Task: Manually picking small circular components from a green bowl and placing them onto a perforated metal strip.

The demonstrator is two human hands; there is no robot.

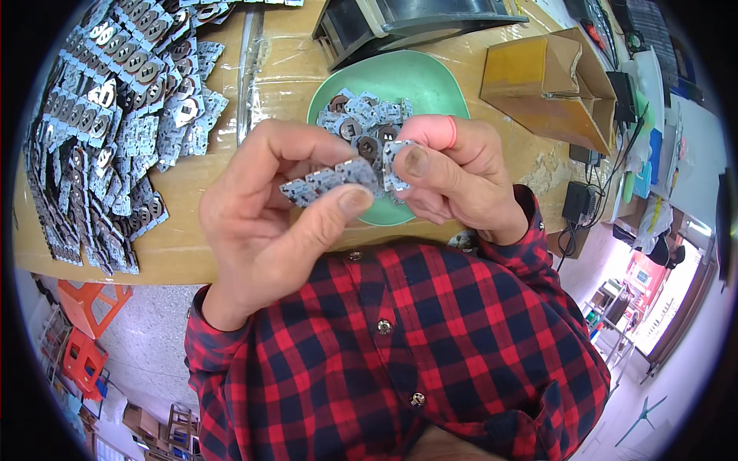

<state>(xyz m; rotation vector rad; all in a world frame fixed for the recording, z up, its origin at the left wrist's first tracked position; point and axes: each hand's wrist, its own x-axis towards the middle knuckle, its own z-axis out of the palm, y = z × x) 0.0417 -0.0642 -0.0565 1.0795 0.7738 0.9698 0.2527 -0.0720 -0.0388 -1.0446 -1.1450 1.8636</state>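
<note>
My left hand (269, 207) pinches a short strip of small circuit boards (323, 181) between thumb and fingers, tilted up toward the right. Close beside it, my right hand (453, 173) grips a single small circuit board (393, 165) under its thumb; a pink band circles one finger. Whether the two pieces still join is hard to tell, as the strip's right end is blurred. Both hands are over the near side of a green plastic bowl (430, 77). Several loose boards with round dark discs (369, 147) lie inside it, partly hidden by my fingers.
A large heap of board strips (131, 107) covers the table's left side. Behind the bowl stands a black curved housing (407, 27). At the right are an open cardboard box (530, 84) and black power adapters (578, 201) with cables. Orange stools (84, 361) stand on the floor at lower left.
</note>
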